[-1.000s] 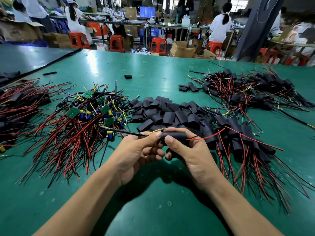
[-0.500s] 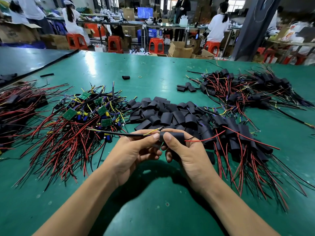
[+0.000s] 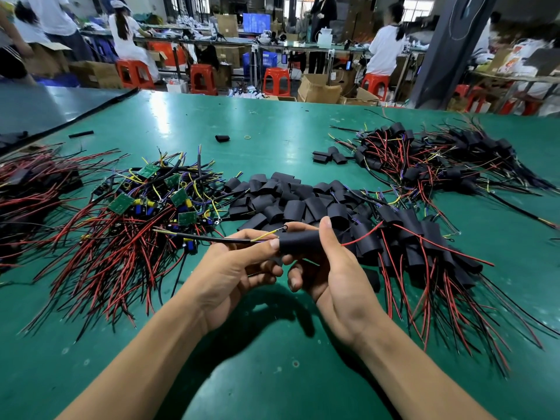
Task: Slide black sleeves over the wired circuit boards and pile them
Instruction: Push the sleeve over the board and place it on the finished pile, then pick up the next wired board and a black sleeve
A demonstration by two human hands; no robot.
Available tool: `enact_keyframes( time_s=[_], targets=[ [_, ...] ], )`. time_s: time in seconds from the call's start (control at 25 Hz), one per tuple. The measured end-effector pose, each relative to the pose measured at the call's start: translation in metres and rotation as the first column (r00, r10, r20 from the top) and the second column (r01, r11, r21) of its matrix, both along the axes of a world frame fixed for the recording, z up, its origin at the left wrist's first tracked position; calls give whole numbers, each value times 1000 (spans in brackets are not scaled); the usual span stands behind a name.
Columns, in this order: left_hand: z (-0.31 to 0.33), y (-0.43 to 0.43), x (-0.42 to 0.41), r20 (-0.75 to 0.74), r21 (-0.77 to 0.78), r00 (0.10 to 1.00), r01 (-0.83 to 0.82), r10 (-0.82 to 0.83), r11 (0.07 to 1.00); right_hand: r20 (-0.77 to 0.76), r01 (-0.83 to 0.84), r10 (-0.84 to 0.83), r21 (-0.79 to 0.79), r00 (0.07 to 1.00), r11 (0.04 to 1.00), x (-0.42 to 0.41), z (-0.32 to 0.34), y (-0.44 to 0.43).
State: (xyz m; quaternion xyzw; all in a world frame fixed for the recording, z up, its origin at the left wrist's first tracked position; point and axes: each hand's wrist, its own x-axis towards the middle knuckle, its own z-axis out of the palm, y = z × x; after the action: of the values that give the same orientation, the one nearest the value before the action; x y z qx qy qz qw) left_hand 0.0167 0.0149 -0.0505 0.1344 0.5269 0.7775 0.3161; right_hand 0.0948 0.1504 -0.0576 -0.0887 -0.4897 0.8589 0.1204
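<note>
Above the green table my right hand grips a black sleeve that covers a circuit board, hidden inside. A red wire sticks out of its right end. My left hand pinches the black cable and yellow wire at the sleeve's left end. A heap of empty black sleeves lies just behind my hands. Bare green boards with red and black wires are heaped at the left. Sleeved boards are piled at the right.
Another pile of sleeved boards lies at the far right, with a few loose sleeves beside it. More wired parts sit at the left edge. One stray sleeve lies far off. People work at benches behind the table.
The sleeve now sits further over the board, and both hands hold it a little higher. The view has shifted slightly.
</note>
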Motion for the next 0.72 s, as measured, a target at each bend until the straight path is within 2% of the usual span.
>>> enact_keyframes(
  time_s=[0.2,0.32,0.44,0.48,0.56,0.64,0.72],
  targets=[
    [-1,-1,-3,-10,-26,1000,-18,17,1000,63,-99,103,-76,993,992,-2,-1,-2],
    [2,-2,-4,-25,-35,1000,-17,16,999,92,-133,135,-25,987,991,1,1,4],
    [4,-3,-5,-18,-46,1000,-1,0,999,186,-155,144,45,972,987,3,6,5],
    [4,-3,-6,-7,-40,1000,3,-3,999,185,-118,115,1,976,993,3,9,5],
    [6,-4,-8,18,-28,1000,-10,11,1000,130,23,7,-229,991,973,1,14,12],
    [5,-6,-10,13,-74,998,-52,53,996,53,146,-138,-496,989,856,2,21,28],
    [2,-6,-12,-21,-158,995,-99,97,982,27,235,-289,-657,957,717,7,24,46]
  ],
)
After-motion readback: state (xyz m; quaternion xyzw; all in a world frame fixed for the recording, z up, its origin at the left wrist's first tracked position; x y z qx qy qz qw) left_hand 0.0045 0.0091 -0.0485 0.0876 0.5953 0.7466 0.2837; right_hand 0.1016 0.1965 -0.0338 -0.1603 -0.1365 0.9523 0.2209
